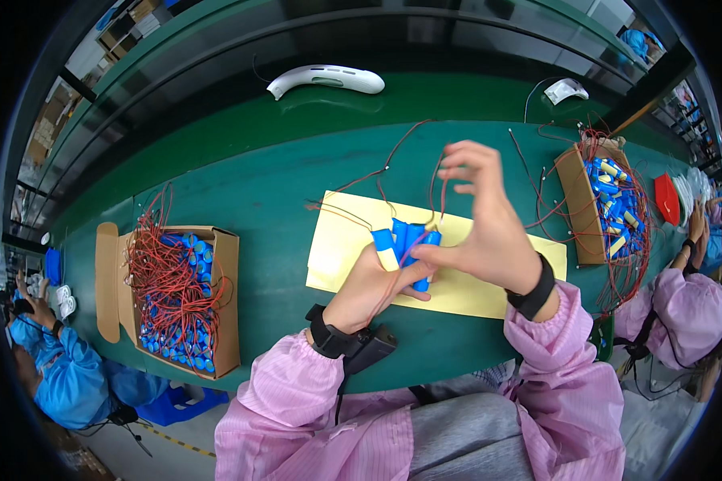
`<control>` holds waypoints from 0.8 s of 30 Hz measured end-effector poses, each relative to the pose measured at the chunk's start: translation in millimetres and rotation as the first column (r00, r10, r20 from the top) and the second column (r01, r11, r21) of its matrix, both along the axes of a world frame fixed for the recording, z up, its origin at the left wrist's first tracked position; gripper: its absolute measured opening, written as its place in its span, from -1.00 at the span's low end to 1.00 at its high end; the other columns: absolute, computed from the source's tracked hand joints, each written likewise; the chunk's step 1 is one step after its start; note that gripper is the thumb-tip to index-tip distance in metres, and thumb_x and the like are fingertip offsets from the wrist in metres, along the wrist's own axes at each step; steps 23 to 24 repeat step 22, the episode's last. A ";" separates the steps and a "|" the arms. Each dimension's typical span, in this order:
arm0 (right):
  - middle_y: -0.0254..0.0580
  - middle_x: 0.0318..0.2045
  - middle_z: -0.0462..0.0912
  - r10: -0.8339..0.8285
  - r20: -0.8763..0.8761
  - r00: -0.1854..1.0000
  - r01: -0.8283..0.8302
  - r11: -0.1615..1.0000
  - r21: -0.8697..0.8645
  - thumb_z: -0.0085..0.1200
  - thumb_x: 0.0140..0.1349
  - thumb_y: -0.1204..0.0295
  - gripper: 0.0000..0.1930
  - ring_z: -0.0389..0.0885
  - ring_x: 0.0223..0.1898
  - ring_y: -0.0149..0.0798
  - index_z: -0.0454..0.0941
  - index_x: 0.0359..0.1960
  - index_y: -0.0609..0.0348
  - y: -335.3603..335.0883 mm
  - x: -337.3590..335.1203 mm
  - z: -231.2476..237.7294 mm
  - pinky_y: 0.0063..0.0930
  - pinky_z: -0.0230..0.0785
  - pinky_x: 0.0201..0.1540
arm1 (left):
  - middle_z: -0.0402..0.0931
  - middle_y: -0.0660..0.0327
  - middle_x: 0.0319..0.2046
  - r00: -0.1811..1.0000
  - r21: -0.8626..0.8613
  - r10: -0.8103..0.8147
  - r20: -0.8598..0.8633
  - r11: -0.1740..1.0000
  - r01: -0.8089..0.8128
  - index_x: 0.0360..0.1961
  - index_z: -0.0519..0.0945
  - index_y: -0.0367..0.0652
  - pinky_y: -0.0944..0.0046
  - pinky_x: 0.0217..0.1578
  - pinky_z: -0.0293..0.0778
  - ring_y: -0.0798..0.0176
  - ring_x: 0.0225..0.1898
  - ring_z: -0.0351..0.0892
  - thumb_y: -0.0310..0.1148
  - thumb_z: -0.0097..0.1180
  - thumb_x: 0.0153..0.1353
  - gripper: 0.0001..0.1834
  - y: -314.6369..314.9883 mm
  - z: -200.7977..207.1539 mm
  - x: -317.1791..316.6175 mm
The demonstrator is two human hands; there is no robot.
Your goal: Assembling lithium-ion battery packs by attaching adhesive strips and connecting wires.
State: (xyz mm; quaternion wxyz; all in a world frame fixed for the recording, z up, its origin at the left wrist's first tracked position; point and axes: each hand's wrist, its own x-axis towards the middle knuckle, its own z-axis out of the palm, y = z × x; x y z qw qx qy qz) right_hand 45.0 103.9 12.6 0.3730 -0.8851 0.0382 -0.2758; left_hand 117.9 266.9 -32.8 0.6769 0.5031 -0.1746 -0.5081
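My left hand (367, 288) is closed around several small blue cylindrical batteries (410, 235), held over yellow sheets. Thin red and dark wires run from the batteries, some across my left palm. My right hand (489, 228) is raised over them from the right, its thumb reaching down to the batteries and its bent fingers spread away from the thumb. A wire loop (444, 188) rises beside those fingertips; whether they touch it I cannot tell. Beneath both hands lie the yellow sheets (337, 218) on the green table (273, 280).
At left, an open cardboard box (229, 276) holds blue batteries with tangled red wires. Another cardboard box (579, 228) of batteries stands at right, near a red container (667, 200). White curved housings (329, 78) lie at the back. Co-workers sit on both sides.
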 end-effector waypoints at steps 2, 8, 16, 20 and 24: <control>-0.15 -0.09 0.36 -0.010 -0.115 0.993 0.011 1.000 0.011 0.45 -0.19 0.34 -0.28 0.55 -0.13 -0.15 0.24 -0.01 0.11 4.4 7.7 -5.4 -0.32 0.42 -0.14 | 0.54 0.20 -0.30 0.993 0.040 -0.116 0.003 0.993 0.115 -0.04 0.44 -0.22 0.35 -0.43 0.61 0.31 -0.30 0.59 -0.33 0.25 0.16 -0.61 2.5 -0.5 -4.1; -0.38 -0.49 0.45 -0.203 -0.048 0.978 0.205 0.890 0.406 0.27 0.13 0.24 -0.62 0.36 -0.63 -0.59 0.30 -0.25 0.11 -65.7 26.4 21.0 -0.70 0.16 -0.60 | 0.55 0.17 -0.23 0.960 0.091 -0.277 -0.040 0.956 0.279 -0.01 0.44 -0.24 0.31 -0.42 0.62 0.29 -0.28 0.61 -0.32 0.25 0.16 -0.58 8.3 5.0 0.1; -0.32 -0.47 0.54 -0.445 -0.241 0.863 0.491 0.851 0.185 0.16 0.17 -0.01 -0.20 0.42 -0.58 -0.54 0.24 0.23 0.43 -104.6 -16.0 50.0 -0.67 0.31 -0.47 | 0.48 0.14 -0.16 0.961 -0.185 0.128 -0.246 0.967 -0.176 0.18 0.27 -0.25 0.31 -0.35 0.64 0.25 -0.20 0.58 -0.28 -0.06 0.35 -0.56 19.6 6.5 10.7; -0.29 -0.36 0.57 -0.391 -0.341 0.855 0.284 0.903 -0.322 0.17 0.19 0.12 -0.37 0.45 -0.56 -0.50 0.31 0.28 0.02 -78.1 -46.7 43.3 -0.69 0.32 -0.45 | 0.41 0.18 -0.15 0.838 -0.319 0.252 -0.484 0.841 -0.438 0.23 0.21 -0.22 0.38 -0.31 0.65 0.25 -0.19 0.53 -0.30 -0.12 0.38 -0.55 20.9 -5.7 20.8; -0.35 -0.30 0.56 -0.144 -0.432 0.890 -0.003 0.947 -0.323 0.19 0.19 0.14 -0.37 0.51 -0.51 -0.38 0.30 0.29 -0.09 -62.3 -53.7 30.3 -0.54 0.39 -0.45 | 0.39 0.19 -0.10 0.827 -0.245 0.306 -0.472 0.855 -0.457 0.24 0.19 -0.20 0.39 -0.30 0.65 0.24 -0.17 0.52 -0.25 -0.08 0.36 -0.51 22.0 -8.1 25.6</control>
